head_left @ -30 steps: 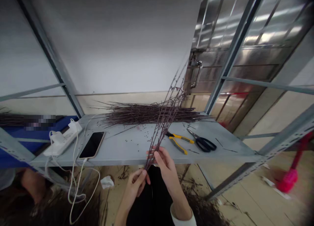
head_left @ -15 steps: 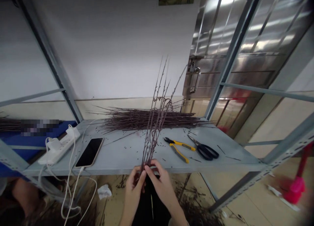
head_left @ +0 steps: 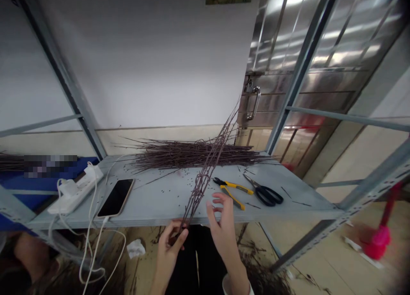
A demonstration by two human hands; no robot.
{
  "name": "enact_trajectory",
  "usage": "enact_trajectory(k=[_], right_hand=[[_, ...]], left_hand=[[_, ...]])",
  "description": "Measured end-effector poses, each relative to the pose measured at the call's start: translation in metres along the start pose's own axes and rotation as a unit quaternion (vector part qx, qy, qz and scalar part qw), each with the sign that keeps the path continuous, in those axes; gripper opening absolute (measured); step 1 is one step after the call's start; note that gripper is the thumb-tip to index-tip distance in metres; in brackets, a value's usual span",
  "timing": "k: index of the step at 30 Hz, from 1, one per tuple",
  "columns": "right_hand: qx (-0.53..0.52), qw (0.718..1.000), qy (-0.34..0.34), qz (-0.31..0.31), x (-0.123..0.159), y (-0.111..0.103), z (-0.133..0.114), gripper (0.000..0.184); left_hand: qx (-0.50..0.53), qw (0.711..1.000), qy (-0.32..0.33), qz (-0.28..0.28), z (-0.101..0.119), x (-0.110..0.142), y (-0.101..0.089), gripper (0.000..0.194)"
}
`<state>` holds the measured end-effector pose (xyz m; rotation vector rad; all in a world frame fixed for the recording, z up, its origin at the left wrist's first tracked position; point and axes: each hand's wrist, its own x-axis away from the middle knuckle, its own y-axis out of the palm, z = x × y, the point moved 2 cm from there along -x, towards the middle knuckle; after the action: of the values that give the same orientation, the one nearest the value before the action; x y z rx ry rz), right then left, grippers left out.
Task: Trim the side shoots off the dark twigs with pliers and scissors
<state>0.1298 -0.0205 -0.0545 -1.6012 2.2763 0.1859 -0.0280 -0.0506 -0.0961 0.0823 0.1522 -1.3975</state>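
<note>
Left hand (head_left: 169, 243) clenched around the bottom end of a bundle of thin dark twigs (head_left: 207, 174), fingers curled, bundle rising from the grip up and away, tilted toward the right. Right hand (head_left: 224, 231) open, fingers spread, just beside the bundle and not touching it. Beyond the grip, on a grey metal shelf (head_left: 153, 205), lies a long pile of loose twigs (head_left: 192, 154). Past the right hand's fingertips: yellow-handled pliers (head_left: 232, 190), with black-handled scissors (head_left: 265, 196) further right. Left of the grip on the shelf: a smartphone (head_left: 115, 197) on a white cable (head_left: 91, 239), near a white power strip (head_left: 76, 190).
</note>
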Motion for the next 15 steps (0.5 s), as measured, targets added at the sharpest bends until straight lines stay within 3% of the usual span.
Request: enact_trajectory(k=[2, 4, 7, 10, 13, 15], right_hand=[[-0.026, 1.000, -0.010, -0.004, -0.004, 0.000, -0.010, 0.034], [-0.081, 0.996, 0.023, -0.025, -0.005, 0.007, -0.017, 0.040], [-0.175, 0.981, 0.078, -0.008, -0.004, 0.017, -0.019, 0.043], [-0.252, 0.962, 0.103, 0.020, -0.004, 0.016, -0.013, 0.040], [-0.302, 0.946, 0.120, -0.007, -0.006, 0.005, -0.007, 0.040], [-0.315, 0.940, 0.124, -0.037, -0.005, -0.003, -0.006, 0.040]], left_hand=[[-0.061, 0.996, 0.060, 0.011, 0.001, 0.002, 0.002, 0.021], [-0.127, 0.983, 0.125, 0.035, 0.002, 0.005, 0.008, 0.014], [-0.176, 0.968, 0.164, 0.070, 0.000, 0.013, 0.022, 0.011], [-0.122, 0.983, 0.128, 0.056, -0.003, 0.018, 0.033, 0.014], [0.006, 0.998, 0.067, 0.003, -0.001, 0.019, 0.032, 0.042], [0.073, 0.996, -0.007, -0.053, 0.001, 0.016, 0.027, 0.052]])
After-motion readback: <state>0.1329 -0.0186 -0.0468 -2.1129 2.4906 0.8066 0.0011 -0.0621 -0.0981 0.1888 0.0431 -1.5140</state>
